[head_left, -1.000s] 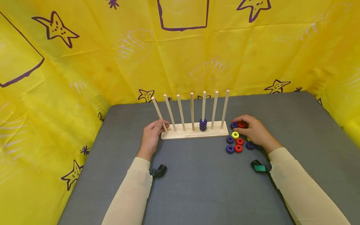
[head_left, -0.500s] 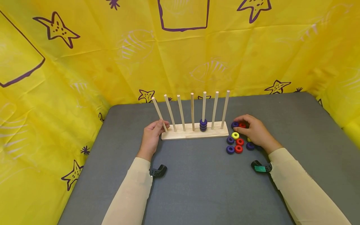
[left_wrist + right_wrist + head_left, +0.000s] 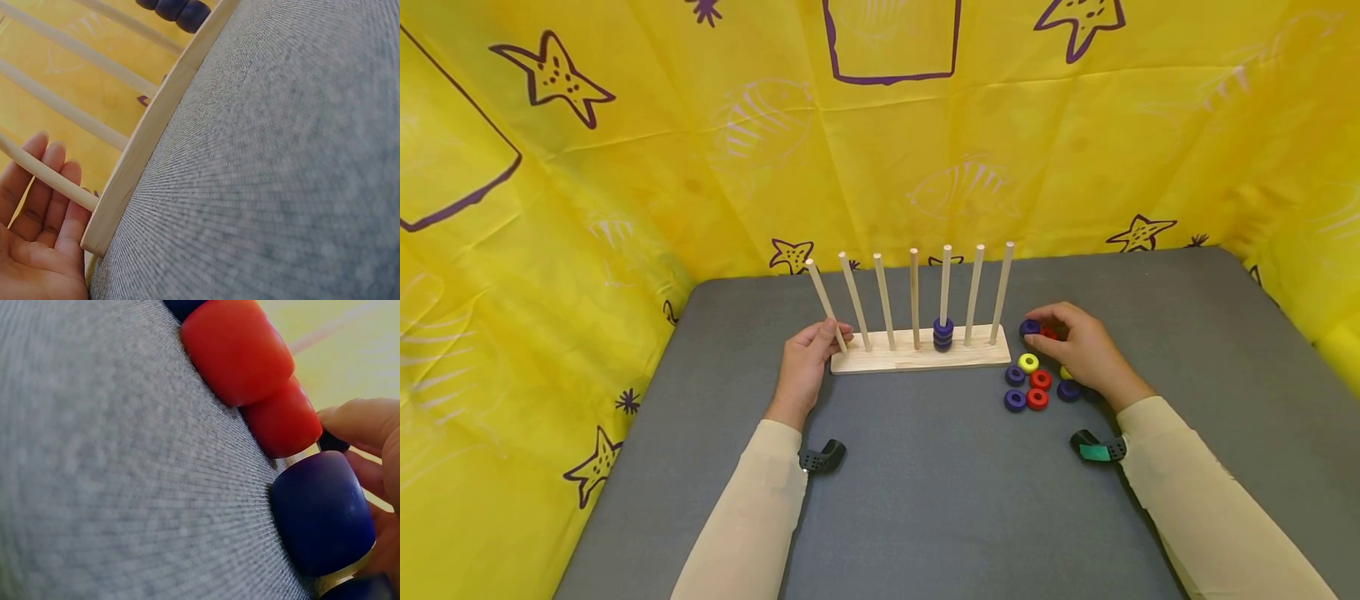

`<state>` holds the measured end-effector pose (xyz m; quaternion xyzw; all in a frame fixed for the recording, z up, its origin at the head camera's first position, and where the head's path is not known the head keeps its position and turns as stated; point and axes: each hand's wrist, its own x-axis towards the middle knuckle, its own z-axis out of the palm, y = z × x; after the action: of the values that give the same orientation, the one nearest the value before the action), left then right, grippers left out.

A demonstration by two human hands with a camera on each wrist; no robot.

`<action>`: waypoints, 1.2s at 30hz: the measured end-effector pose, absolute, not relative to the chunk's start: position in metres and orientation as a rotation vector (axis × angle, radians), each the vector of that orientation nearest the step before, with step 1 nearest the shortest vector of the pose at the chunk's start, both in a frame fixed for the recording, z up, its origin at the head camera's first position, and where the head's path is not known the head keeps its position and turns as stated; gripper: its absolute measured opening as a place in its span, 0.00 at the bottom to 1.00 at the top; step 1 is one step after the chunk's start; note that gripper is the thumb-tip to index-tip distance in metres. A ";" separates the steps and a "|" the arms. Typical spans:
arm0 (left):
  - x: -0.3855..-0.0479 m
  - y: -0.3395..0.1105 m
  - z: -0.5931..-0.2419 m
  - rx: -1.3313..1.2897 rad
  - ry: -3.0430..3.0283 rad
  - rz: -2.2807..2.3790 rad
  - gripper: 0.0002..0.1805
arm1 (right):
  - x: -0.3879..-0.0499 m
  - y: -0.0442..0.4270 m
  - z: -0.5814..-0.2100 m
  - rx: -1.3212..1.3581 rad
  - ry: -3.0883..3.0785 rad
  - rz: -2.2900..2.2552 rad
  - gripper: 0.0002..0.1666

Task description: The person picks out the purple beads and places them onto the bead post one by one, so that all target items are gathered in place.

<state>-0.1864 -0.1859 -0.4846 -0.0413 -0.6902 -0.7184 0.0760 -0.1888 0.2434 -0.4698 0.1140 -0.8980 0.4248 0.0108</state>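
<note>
In the head view, a pale wooden stand [image 3: 917, 358] with several upright pegs sits on the grey table. Three stacked blue rings [image 3: 943, 335] are on one of its right-hand pegs. My left hand [image 3: 805, 362] is at the stand's left end, thumb and fingers holding the leftmost peg [image 3: 820, 292]. Its fingers [image 3: 56, 206] lie behind that peg in the left wrist view. Right of the stand, my right hand [image 3: 1082, 346] pinches a blue ring [image 3: 1030, 327] between thumb and fingertips. A red ring [image 3: 1048, 333] beside it is partly hidden by the hand.
Loose rings lie in front of the right hand: a yellow ring [image 3: 1028, 362], red rings [image 3: 1037, 399] and blue rings [image 3: 1015, 400]. More are partly under the palm, including a blue ring [image 3: 1068, 390]. A yellow patterned cloth [image 3: 880, 150] hangs behind the table.
The blue ring in my right fingers has shifted slightly back and to the right, and appears a little raised. My left hand and the stand have stayed in place.
</note>
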 end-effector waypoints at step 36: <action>-0.186 -0.186 -0.484 -0.092 -2.116 -2.118 0.20 | -0.180 0.231 -0.451 0.485 -2.513 1.303 0.16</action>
<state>-0.1858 -0.1861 -0.4843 -0.0308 -0.7046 -0.7052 0.0733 -0.1805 0.2306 -0.4513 0.1673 -0.8670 0.4497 0.1345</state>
